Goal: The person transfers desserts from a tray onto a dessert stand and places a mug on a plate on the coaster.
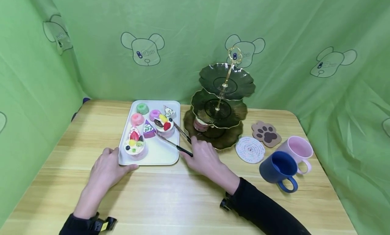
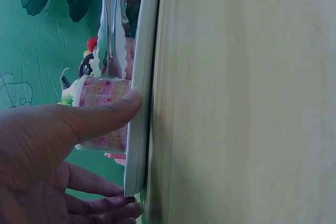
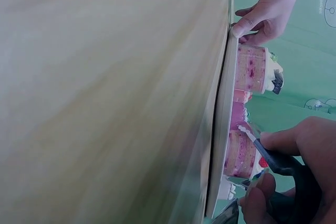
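My left hand (image 1: 108, 169) grips the near left corner of a white tray (image 1: 161, 154), thumb along its front edge and fingers at its left side. In my right hand (image 1: 205, 157) is a pair of tongs (image 1: 185, 151) with dark handles. Their scalloped metal arms (image 2: 113, 30) straddle a fruit-topped cake cup (image 1: 164, 129) at the tray's right, one arm on each side. A second cake cup (image 1: 135, 150) stands near my left hand. Between and behind them sit a purple cake slice (image 1: 149, 131), pink, green and purple ring-shaped sweets, and a whitish slice (image 1: 169, 111).
A three-tier dark stand (image 1: 213, 137) with gold rims rises right of the tray, a pink cup (image 1: 200, 125) on its bottom tier. Farther right lie a round coaster (image 1: 250, 149), a paw-shaped coaster (image 1: 266, 133), a blue mug (image 1: 275, 169) and a pink mug (image 1: 300, 147).
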The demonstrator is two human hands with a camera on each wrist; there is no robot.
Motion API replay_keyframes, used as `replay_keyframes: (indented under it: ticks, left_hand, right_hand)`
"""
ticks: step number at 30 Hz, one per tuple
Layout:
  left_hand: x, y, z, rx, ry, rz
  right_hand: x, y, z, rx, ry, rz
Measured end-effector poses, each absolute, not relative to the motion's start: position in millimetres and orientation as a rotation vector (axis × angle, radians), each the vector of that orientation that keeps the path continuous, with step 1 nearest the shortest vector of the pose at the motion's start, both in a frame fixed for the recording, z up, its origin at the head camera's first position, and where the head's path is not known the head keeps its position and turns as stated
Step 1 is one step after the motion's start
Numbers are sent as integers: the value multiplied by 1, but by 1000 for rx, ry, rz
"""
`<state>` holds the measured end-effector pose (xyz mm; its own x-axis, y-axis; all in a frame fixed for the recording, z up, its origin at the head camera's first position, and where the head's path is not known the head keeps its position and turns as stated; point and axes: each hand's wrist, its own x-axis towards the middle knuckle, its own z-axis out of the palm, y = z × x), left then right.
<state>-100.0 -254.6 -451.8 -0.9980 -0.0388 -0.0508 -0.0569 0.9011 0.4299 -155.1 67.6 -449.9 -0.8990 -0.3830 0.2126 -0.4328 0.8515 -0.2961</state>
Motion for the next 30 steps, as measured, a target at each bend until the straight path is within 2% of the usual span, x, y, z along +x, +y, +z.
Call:
replay_keyframes:
  ticks: [30]
  left_hand:
    - [-99, -255, -454, -74, 3036, 703]
  right_hand:
    - [-158, 70, -446, 632, -2895, 491]
